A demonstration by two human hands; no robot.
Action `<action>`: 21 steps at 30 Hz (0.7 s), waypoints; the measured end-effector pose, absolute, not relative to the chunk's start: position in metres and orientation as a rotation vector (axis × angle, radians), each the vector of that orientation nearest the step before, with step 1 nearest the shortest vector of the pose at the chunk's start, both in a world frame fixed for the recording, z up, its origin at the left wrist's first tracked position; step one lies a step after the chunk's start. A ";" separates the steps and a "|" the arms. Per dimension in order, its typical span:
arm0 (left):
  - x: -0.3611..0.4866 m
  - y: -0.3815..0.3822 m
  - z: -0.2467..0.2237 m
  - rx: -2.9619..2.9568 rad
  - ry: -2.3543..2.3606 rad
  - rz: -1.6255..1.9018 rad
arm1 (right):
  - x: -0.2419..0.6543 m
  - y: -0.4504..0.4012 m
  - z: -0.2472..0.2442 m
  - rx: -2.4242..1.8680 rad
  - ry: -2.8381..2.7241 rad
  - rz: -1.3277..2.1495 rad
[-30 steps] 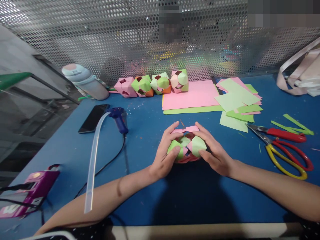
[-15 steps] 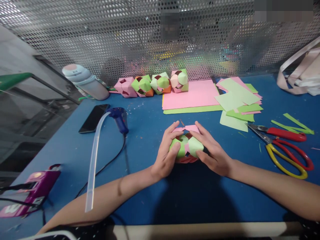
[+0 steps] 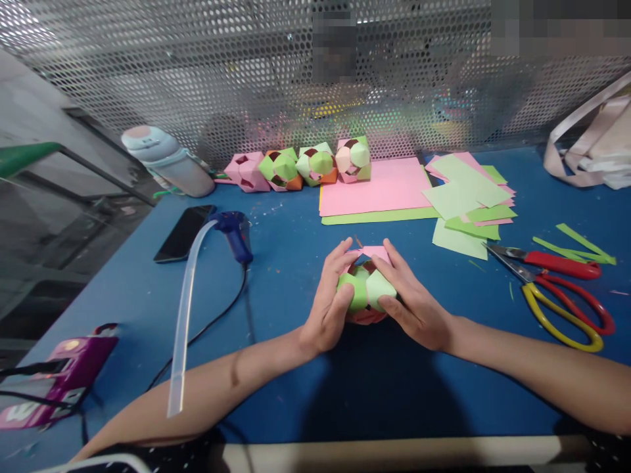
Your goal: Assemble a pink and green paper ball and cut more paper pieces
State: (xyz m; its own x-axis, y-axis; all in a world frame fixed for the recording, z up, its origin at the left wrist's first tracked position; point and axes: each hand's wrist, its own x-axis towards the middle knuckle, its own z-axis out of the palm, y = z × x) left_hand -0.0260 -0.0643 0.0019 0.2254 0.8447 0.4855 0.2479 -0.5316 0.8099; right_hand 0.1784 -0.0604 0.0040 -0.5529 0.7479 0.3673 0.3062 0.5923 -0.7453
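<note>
Between my palms sits a folded paper ball (image 3: 367,292) of green, pale green and pink pieces, with gaps between its panels and a reddish underside. My left hand (image 3: 330,299) is closed around its left side, the thumb lying on the green panel. From the right, my right hand (image 3: 419,302) presses it, fingers over the top and thumb by the pale green panel. The fingers hide parts of both sides. Beyond the hands, a row of similar paper balls (image 3: 280,169) stands along the mesh, partly beside a stack of pink paper sheets (image 3: 379,190).
Pale green paper pieces (image 3: 456,187) lie at the back right, near scissors (image 3: 557,302) and red-handled pliers (image 3: 562,261). A blue glue gun (image 3: 235,236) with a long glue stick, a phone (image 3: 185,233), a bottle (image 3: 167,161) and a purple power strip (image 3: 73,368) are left. Perforated metal mesh (image 3: 276,79) closes the back.
My hands have squeezed closer together on the paper ball, and the gap between its green and pale green panels has narrowed. The right hand shifted slightly left.
</note>
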 end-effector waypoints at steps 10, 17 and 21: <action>-0.030 -0.066 -0.005 1.772 1.016 1.339 | 0.182 -0.059 0.001 -0.902 -1.983 0.913; -0.030 -0.068 0.002 1.830 1.059 1.229 | 0.180 -0.058 0.002 -0.944 -2.000 1.025; -0.031 -0.067 0.004 1.894 1.023 1.213 | 0.180 -0.058 0.001 -0.932 -2.029 1.001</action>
